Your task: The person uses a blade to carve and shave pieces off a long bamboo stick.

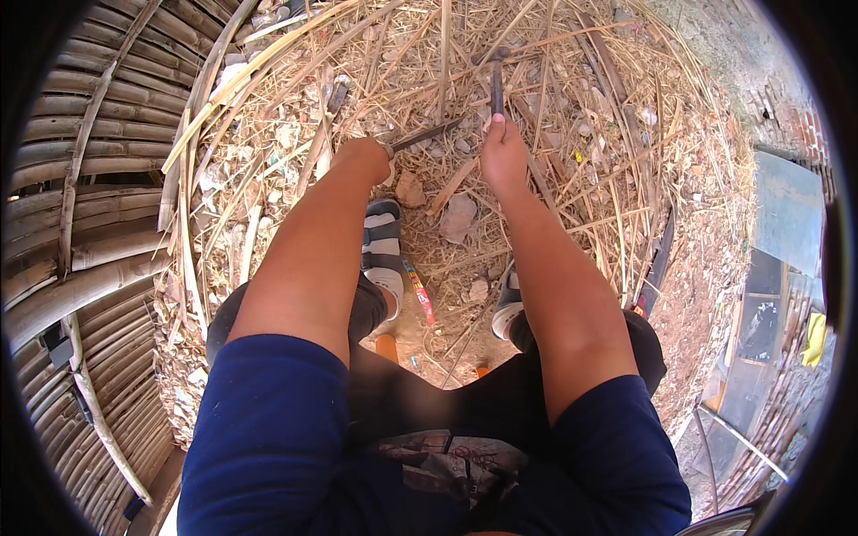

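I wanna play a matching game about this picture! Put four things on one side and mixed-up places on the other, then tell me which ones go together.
Things:
1. Hammer
2. Long blade
3. Narrow red wrapper
4. Slatted bamboo wall

Places:
A. On the ground between the two sandals
B. Along the left side of the picture
C. In the right hand
D. In the left hand

Right pairs:
1 goes with C
2 goes with D
3 goes with A
4 goes with B
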Available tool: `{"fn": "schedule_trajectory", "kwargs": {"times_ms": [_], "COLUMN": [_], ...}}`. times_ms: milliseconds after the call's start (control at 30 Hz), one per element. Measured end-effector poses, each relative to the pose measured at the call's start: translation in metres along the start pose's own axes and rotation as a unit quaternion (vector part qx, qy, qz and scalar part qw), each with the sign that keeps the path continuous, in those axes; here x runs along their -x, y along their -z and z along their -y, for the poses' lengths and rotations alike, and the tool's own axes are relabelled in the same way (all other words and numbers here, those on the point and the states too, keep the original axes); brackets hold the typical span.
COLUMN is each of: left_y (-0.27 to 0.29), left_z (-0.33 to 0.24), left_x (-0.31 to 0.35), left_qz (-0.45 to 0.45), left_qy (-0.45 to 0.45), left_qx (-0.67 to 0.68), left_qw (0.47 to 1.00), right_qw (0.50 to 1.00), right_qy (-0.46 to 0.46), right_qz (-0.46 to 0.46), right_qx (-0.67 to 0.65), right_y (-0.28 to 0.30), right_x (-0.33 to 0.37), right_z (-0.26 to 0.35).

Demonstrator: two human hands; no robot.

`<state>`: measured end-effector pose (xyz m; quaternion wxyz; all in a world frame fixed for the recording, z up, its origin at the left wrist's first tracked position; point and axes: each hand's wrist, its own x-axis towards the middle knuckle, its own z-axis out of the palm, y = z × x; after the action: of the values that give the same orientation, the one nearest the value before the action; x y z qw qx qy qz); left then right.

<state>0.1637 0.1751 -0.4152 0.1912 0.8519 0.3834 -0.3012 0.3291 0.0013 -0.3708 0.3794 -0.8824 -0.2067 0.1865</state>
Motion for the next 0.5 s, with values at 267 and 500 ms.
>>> {"fn": "schedule_trajectory", "kwargs": {"times_ms": [267,500], "left_y": [-0.002,0.017], "left_z": [0.002,-0.011], "left_x": [0.010,0.024], "left_qz": [-0.029,-0.004], "left_qy": [0.004,0.043], "left_qx": [0.015,0.035], "left_qw": [0.999,0.998], "right_qw": [0.981,0.999], "right_qy": [-0.023,-0.030], "right_qz": [0.115,0.025], "right_qx": [0.154,-0.014], "right_y": [-0.019,0.001], "right_x": [0.009,-0.003], "right_z": [-0.061,-0.015]}}
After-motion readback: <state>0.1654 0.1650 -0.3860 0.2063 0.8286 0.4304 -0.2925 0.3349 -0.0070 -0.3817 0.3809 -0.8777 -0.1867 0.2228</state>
